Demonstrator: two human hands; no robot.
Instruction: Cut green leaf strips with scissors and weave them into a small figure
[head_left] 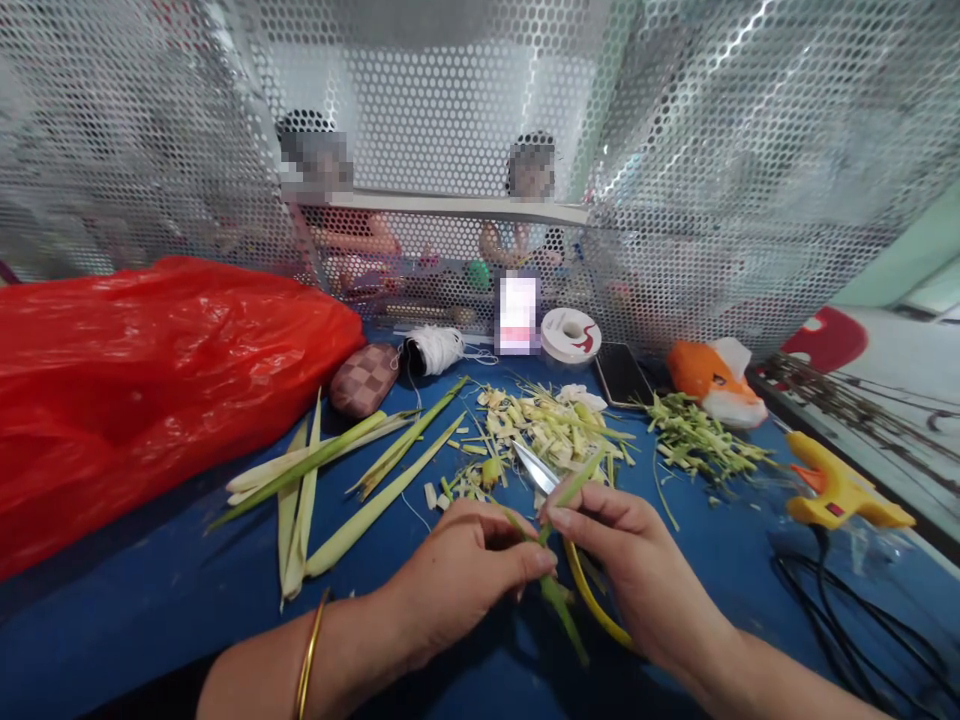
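My left hand (487, 555) and my right hand (622, 540) meet near the front of the blue table, each pinching a green leaf strip (559, 600). One end of the strip hangs below the fingers and the other rises past my right thumb. A pair of scissors (534, 468) with yellow handles lies under and beside my right hand, blades pointing away; part of it is hidden. Just beyond the hands is a heap of pale green cut pieces (544, 425). Several long leaves (386, 500) are spread to the left.
A red plastic bag (165, 380) fills the left side. Along the back are a checked pouch (365, 380), white string (435, 350), a lit phone (517, 313), a ribbon spool (571, 336) and a dark phone (624, 376). A yellow glue gun (840, 490) lies right, its cord (840, 620) trailing forward.
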